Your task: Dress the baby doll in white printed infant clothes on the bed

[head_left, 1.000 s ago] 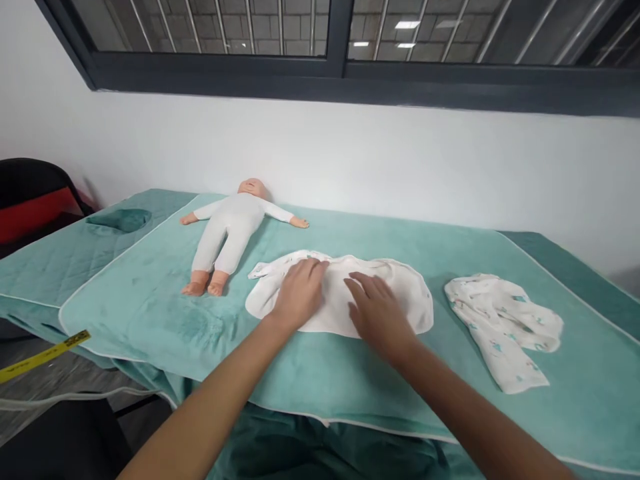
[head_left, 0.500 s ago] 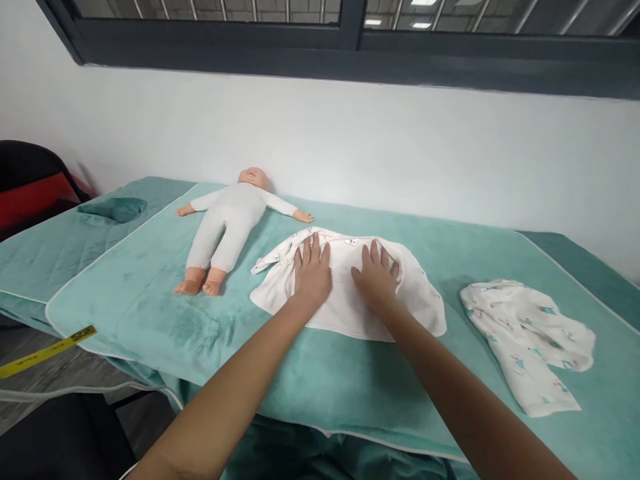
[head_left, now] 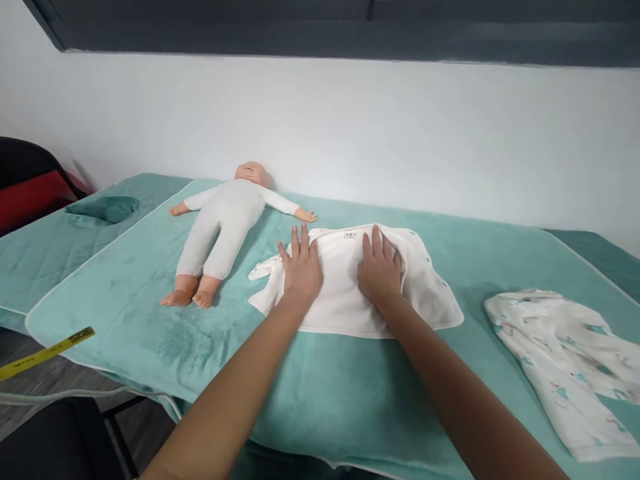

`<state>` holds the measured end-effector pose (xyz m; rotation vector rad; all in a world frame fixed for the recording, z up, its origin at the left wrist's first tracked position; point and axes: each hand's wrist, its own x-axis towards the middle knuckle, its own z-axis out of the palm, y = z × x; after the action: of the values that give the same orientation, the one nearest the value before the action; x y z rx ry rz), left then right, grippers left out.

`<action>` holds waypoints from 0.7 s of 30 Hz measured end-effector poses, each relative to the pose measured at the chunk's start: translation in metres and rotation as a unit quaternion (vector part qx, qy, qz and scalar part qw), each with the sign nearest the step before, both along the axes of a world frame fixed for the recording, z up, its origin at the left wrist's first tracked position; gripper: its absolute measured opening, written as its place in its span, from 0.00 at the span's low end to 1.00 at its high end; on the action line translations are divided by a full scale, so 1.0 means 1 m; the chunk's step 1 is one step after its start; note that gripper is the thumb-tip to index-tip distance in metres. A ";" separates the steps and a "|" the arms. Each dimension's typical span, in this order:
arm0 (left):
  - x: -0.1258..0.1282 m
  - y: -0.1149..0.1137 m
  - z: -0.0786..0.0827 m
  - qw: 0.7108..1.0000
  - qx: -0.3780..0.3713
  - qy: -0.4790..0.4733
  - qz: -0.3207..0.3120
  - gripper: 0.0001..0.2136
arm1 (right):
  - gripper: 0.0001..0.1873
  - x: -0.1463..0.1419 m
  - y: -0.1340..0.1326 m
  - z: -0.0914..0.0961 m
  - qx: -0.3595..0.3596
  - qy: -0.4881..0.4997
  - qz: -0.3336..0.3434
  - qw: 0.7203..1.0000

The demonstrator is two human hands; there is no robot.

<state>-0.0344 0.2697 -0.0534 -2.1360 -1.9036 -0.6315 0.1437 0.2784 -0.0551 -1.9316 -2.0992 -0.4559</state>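
A white baby garment [head_left: 345, 293] lies flat on the teal towel [head_left: 320, 393], folded with its collar at the far edge. My left hand [head_left: 300, 268] rests flat on its left half, fingers stretched out. My right hand [head_left: 379, 267] presses flat on its right half near the collar, fingers apart. Neither hand holds anything. A baby doll [head_left: 223, 223] in a white suit lies on its back to the left of the garment, arms spread.
A second white patterned garment [head_left: 565, 360] lies crumpled at the right. The towel covers a teal padded bed against a white wall. A dark chair with red [head_left: 30, 193] stands at far left. A yellow tape [head_left: 45, 350] hangs below the bed's left edge.
Both hands slid away from me across the white garment toward its collar, flattening it. The garment looks more squared and folded. The camera tilted down, so the window has mostly left the view.
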 end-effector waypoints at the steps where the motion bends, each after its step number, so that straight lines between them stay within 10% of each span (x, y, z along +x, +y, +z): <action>1: 0.000 -0.002 0.000 1.000 0.017 -0.003 -0.019 0.24 | 0.33 0.001 0.001 -0.001 -0.004 0.005 -0.002 1.000; 7: 0.008 -0.010 -0.009 0.953 0.022 0.037 -0.300 0.19 | 0.26 0.003 0.003 -0.004 -0.023 0.034 0.006 0.999; 21: 0.018 -0.002 -0.003 0.997 -0.079 -0.014 -0.021 0.26 | 0.20 0.003 -0.001 0.001 -0.034 0.096 0.101 0.990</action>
<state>-0.0163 0.2674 -0.0562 -2.2805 -1.9887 -0.5384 0.1464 0.2775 -0.0539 -1.6963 -2.1774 -0.1526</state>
